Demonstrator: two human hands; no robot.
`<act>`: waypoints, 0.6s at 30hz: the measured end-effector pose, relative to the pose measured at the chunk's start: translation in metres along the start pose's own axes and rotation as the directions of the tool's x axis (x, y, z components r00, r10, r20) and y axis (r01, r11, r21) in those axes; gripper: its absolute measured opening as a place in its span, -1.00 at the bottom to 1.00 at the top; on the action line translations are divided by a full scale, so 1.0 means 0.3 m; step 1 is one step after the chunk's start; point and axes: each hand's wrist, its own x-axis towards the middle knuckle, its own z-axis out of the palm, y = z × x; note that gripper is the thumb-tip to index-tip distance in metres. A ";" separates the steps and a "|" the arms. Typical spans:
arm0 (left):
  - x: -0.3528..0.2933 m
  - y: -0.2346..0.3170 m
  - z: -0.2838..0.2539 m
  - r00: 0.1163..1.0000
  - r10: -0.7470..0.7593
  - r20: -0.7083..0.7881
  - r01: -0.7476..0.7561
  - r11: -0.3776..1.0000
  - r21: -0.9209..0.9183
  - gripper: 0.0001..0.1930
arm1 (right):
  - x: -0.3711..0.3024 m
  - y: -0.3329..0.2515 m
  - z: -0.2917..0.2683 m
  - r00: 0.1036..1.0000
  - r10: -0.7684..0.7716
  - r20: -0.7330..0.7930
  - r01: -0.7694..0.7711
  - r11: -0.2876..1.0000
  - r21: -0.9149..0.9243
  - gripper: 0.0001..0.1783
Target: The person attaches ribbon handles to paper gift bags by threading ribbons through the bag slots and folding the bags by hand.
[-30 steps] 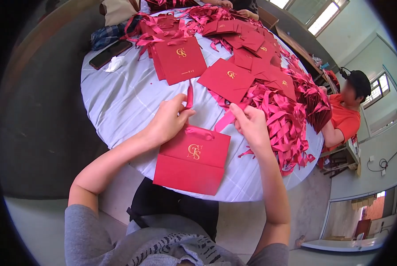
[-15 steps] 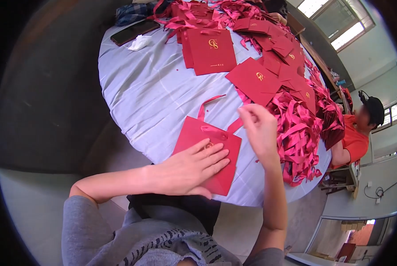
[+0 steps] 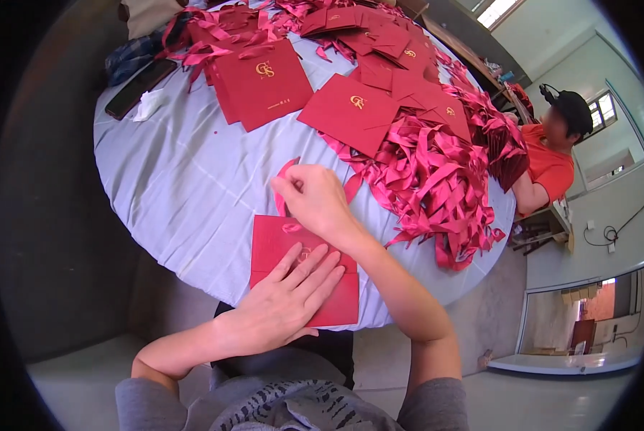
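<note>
A red paper gift bag lies flat near the table's front edge, its pink ribbon handle at the far end. My left hand presses on the bag with the palm down and fingers stretched out, covering part of the gold print. Just beyond the bag's top edge, my right hand is closed in a pinch on a pink ribbon that runs up from the bag. The fingertips partly hide the ribbon. Another ribbon end shows to the right of that hand.
A large heap of pink-ribboned bags fills the table's right side. Red bags lie stacked farther back. A phone and a crumpled white tissue are at the far left. A person in orange sits at the right.
My right hand has moved left across the bag's top to the left-hand ribbon. The bag now lies straighter, with my left hand still flat on it. The view has shifted.
</note>
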 end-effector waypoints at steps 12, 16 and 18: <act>0.004 -0.012 0.010 0.998 -0.012 0.065 0.011 1.000 0.027 -0.01 | 0.035 0.052 0.011 0.996 0.025 -0.089 -0.023 0.999 0.032 -0.72; -0.005 -0.012 0.017 0.999 -0.019 0.033 0.020 0.999 -0.036 0.01 | 0.027 0.034 -0.102 0.986 -0.006 -0.165 -0.012 0.994 -0.110 -0.70; -0.015 -0.012 0.015 0.999 -0.027 0.034 0.028 0.999 -0.025 0.00 | -0.026 -0.006 -0.162 0.999 -0.051 0.014 0.052 0.993 -0.111 -0.81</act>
